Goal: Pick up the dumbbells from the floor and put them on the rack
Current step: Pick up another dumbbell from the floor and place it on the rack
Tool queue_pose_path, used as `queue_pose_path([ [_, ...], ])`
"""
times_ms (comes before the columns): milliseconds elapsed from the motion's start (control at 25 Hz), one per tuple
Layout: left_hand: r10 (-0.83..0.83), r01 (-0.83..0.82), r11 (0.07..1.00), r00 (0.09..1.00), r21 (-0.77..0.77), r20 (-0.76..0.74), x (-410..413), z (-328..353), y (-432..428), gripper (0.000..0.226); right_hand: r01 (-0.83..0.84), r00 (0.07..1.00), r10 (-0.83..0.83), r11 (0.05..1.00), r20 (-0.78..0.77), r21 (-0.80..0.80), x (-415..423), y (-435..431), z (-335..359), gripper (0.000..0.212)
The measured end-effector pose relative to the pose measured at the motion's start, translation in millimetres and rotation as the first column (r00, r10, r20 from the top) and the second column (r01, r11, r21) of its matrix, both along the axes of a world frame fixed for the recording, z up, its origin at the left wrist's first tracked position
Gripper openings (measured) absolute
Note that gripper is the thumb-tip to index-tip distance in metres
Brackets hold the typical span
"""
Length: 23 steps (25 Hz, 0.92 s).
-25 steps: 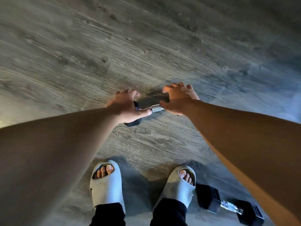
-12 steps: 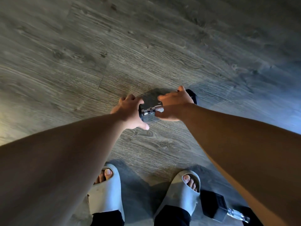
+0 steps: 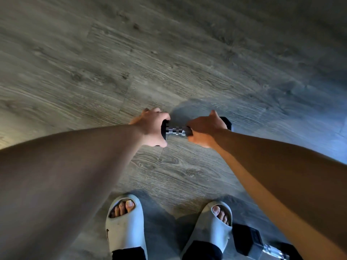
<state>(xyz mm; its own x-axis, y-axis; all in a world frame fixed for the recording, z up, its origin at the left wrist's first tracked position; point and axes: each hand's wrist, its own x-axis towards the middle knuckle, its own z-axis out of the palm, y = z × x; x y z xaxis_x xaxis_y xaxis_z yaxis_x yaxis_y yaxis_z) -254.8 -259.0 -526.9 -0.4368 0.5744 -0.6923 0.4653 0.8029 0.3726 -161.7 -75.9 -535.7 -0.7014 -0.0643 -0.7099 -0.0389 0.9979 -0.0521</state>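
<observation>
A black hex dumbbell with a chrome handle point(image 3: 176, 131) is held between both hands, a little above the wood floor, with its shadow beyond it. My left hand point(image 3: 150, 128) wraps its left head. My right hand point(image 3: 204, 128) grips the right end of the handle, and the right head point(image 3: 226, 122) shows past the fingers. A second black dumbbell point(image 3: 253, 241) lies on the floor at the bottom right, beside my right foot, partly hidden by my right forearm. No rack is in view.
Grey wood-plank floor point(image 3: 169, 53) fills the view. My feet in pale slides stand below the hands: the left slide point(image 3: 124, 224) and the right slide point(image 3: 212, 226). The second dumbbell lies close to the right slide.
Both hands have closed on the dumbbell. It now shows more of its chrome handle and sits higher, with its shadow apart from it.
</observation>
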Motion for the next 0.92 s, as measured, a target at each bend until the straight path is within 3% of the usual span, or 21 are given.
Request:
queue_pose_path([
  [200, -0.115, 0.115, 0.993, 0.992, -0.003, -0.059, -50.0, 103.1, 36.1, 0.082, 0.191, 0.968, -0.193, 0.981, -0.158, -0.032, -9.2, 9.0, 84.8, 0.017],
  [440, -0.276, 0.284, 0.959, 0.903, -0.025, -0.329, -116.0, 274.5, 98.8, 0.069, 0.486, 0.821, -0.487, 0.870, -0.298, -0.084, -55.3, 33.9, 236.2, 0.023],
  [640, -0.280, 0.341, 0.939, 0.834, 0.046, -0.475, -141.6, 432.3, 167.8, 0.070, 0.739, 0.580, -0.753, 0.647, -0.311, -0.188, -78.0, 68.5, 382.0, 0.025],
  [760, -0.254, 0.361, 0.928, 0.801, 0.098, -0.542, -145.4, 518.7, 216.2, 0.082, 0.857, 0.350, -0.892, 0.429, -0.287, -0.287, -80.0, 94.1, 458.9, 0.032],
  [840, -0.242, 0.391, 0.910, 0.767, 0.135, -0.594, -149.7, 582.0, 254.0, 0.082, 0.889, 0.185, -0.950, 0.271, -0.253, -0.369, -83.3, 113.0, 512.1, 0.034],
  [920, -0.252, 0.440, 0.882, 0.743, 0.169, -0.620, -153.3, 643.3, 290.4, 0.078, 0.880, 0.102, -0.967, 0.197, -0.233, -0.433, -88.9, 134.9, 564.4, 0.036],
])
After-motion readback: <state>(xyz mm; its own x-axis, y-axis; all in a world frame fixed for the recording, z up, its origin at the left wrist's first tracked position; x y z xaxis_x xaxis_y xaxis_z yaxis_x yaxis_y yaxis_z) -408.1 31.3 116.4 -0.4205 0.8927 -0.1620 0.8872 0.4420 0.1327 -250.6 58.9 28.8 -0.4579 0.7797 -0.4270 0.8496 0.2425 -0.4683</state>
